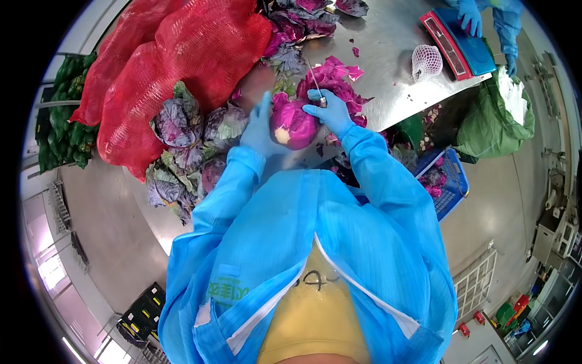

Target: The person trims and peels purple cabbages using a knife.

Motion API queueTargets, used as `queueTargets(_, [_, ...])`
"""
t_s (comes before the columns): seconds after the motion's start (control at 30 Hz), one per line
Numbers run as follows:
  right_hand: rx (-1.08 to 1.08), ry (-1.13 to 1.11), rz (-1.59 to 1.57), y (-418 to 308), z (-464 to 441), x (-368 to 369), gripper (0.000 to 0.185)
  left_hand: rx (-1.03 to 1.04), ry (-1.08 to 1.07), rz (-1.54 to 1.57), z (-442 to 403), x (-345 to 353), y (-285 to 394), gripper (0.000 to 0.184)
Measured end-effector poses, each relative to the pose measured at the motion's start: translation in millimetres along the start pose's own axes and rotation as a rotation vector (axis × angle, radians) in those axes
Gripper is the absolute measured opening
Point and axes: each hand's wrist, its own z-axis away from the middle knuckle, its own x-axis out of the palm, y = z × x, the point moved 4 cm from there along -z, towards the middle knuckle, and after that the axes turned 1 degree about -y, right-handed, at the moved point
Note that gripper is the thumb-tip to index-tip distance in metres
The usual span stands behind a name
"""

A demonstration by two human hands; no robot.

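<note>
A trimmed red cabbage (295,126), purple with a pale cut stem facing me, sits on the metal table between my hands. My left hand (259,126), in a blue glove, is beside its left side with fingers stretched out; whether it touches the cabbage I cannot tell. My right hand (332,113), also gloved, grips a knife (313,77) whose thin blade points up and away. Its thumb lies against the cabbage's right side. Loose purple leaves (335,79) are heaped just behind the cabbage.
Untrimmed red cabbages (179,124) lie at left beside red mesh sacks (182,60). Dark outer leaves (303,27) pile up at the back. A blue crate (451,182) and green sack (494,118) stand at right. A co-worker's gloved hand (470,17) is by a blue-and-red box (445,45).
</note>
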Motion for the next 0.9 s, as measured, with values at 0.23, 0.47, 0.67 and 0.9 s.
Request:
queueTargets(0.23, [0.166, 0.052, -0.244, 6, -1, 4, 0.037, 0.396, -0.048, 0.133, -23, 33, -13, 0.124])
queueTargets(0.47, [0.060, 0.025, 0.131, -26, 57, -9, 0.056, 0.078, -0.009, 0.401, -12, 42, -21, 0.121])
queueTargets(0.67, [-0.231, -0.105, 0.440, -22, 83, 26, 0.071, -0.101, -0.113, 0.595, 1, 28, -5, 0.118])
queueTargets(0.9, [-0.018, -0.270, 0.676, -32, 80, 20, 0.066, -0.185, -0.056, 0.280, -4, 24, -6, 0.116])
